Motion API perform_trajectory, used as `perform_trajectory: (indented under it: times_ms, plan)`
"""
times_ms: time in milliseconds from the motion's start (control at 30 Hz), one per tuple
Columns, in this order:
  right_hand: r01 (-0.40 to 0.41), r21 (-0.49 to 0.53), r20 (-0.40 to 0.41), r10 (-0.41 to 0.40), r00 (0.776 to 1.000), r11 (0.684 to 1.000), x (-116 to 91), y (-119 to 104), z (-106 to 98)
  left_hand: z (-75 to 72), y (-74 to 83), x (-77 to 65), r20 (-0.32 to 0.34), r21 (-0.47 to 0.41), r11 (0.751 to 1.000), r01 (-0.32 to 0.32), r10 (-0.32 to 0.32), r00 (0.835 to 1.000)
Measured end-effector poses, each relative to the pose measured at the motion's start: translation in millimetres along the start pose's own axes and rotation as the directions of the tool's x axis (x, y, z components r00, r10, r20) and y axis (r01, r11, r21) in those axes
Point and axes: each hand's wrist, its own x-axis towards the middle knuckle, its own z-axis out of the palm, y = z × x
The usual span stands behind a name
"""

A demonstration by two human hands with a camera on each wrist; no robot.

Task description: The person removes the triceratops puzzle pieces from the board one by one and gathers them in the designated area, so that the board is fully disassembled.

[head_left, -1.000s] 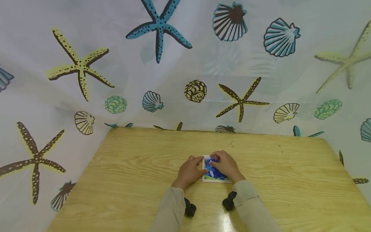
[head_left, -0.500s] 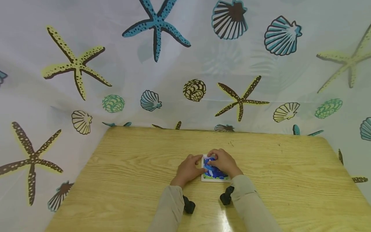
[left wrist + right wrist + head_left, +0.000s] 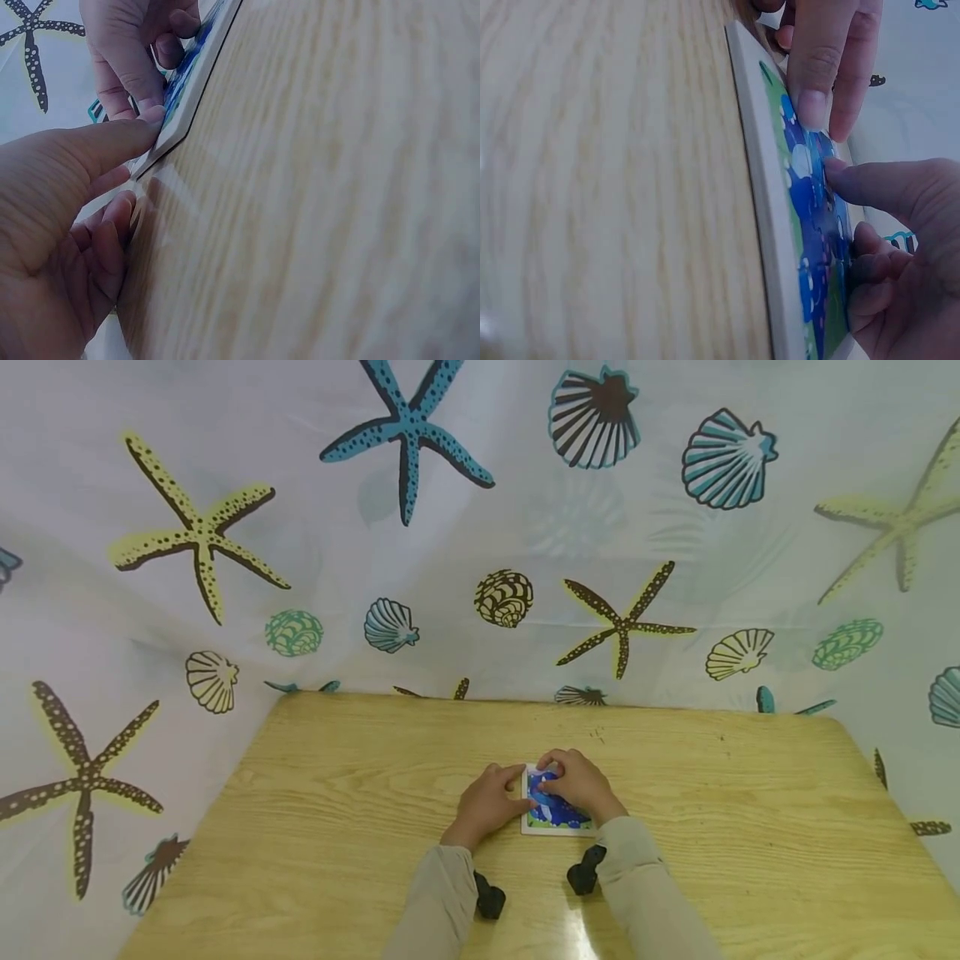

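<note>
A small square jigsaw puzzle [image 3: 557, 812] with a blue dinosaur picture and a pale raised frame lies flat on the wooden table. My left hand [image 3: 486, 803] holds its left side, thumb on the picture and the other fingers at the outer edge. From the right, my right hand [image 3: 583, 785] reaches over the picture with thumb and curled index finger around a piece near the upper left, which the fingers mostly hide. In the right wrist view, the right thumb [image 3: 877, 187] touches the picture [image 3: 802, 202] close to the left thumb [image 3: 814, 90]. Joints between pieces show there.
The wooden table [image 3: 360, 793] extends around the puzzle on all sides. A white cloth [image 3: 450, 552] printed with starfish and shells hangs behind it and at both sides. Black wrist devices [image 3: 585, 870] sit by the beige sleeves [image 3: 652, 885].
Both hands stay at the same places on the puzzle, with only slight shifts of the right hand and wrist. The head view bobs a little.
</note>
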Motion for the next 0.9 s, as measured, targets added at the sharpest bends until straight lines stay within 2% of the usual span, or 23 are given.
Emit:
perform_trajectory:
  times_ms: [367, 500, 600, 700, 900]
  plan:
    - [0.032, 0.129, -0.048, -0.026, 0.998, 0.991, -1.1, 5.3, 2.2, 1.4, -1.1, 0.9, -0.014, -0.004, 1.0, 0.01, -0.01, 1.0]
    - [0.003, 0.18, -0.079, 0.011, 0.997, 0.984, -2.1, 6.7, 3.9, 3.0, -1.4, 1.3, -0.022, -0.016, 1.0, 0.013, -0.014, 1.0]
    - [-0.021, 0.264, -0.088, 0.046, 0.995, 0.964, -2.7, 5.5, 4.5, 3.7, -1.8, 1.3, -0.026, -0.023, 1.0, 0.014, -0.015, 1.0]
    - [-0.039, 0.307, -0.095, 0.072, 0.993, 0.951, -2.4, 4.6, 5.2, 3.3, -1.9, 0.7, -0.026, -0.025, 1.0, 0.014, -0.014, 1.0]
    - [-0.052, 0.249, -0.17, 0.097, 0.981, 0.967, -0.5, 7.3, 9.4, 3.0, -0.9, 1.1, -0.026, -0.025, 0.999, 0.027, -0.027, 0.999]
